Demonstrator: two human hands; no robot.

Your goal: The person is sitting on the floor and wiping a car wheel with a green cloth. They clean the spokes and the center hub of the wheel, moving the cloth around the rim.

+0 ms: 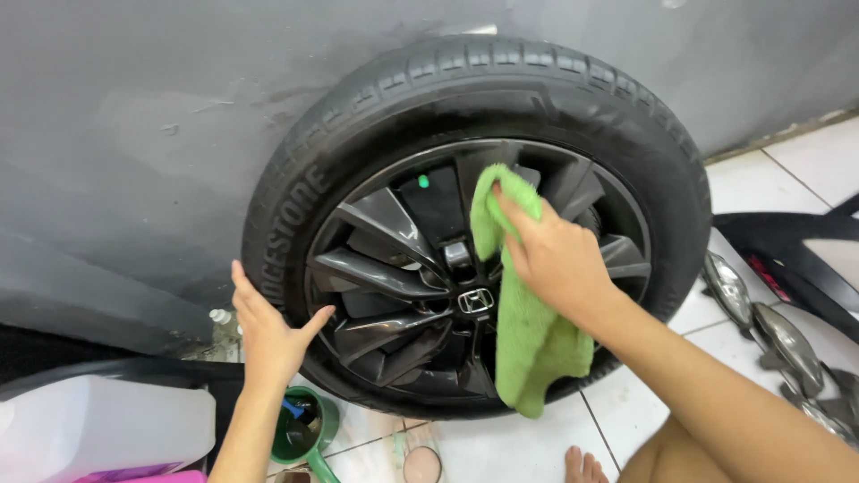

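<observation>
Here the right hand (555, 255) is clamping a green cloth (528, 331) against the dark alloy rim (394, 277), the cloth hanging lengthwise below the hub, while the left hand (268, 331), fingers spread flat, is bracing the tyre (501, 85) at the wheel's left edge.

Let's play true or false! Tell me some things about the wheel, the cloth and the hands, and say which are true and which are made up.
1. The right hand presses a green cloth on the rim. True.
2. The left hand holds a sponge. False: it holds nothing and rests flat on the tyre.
3. The wheel lies flat on the floor. False: it stands upright, leaning on a grey wall.
4. A green cup sits on the floor below the tyre. True.
5. The cloth is red. False: it is green.
</observation>
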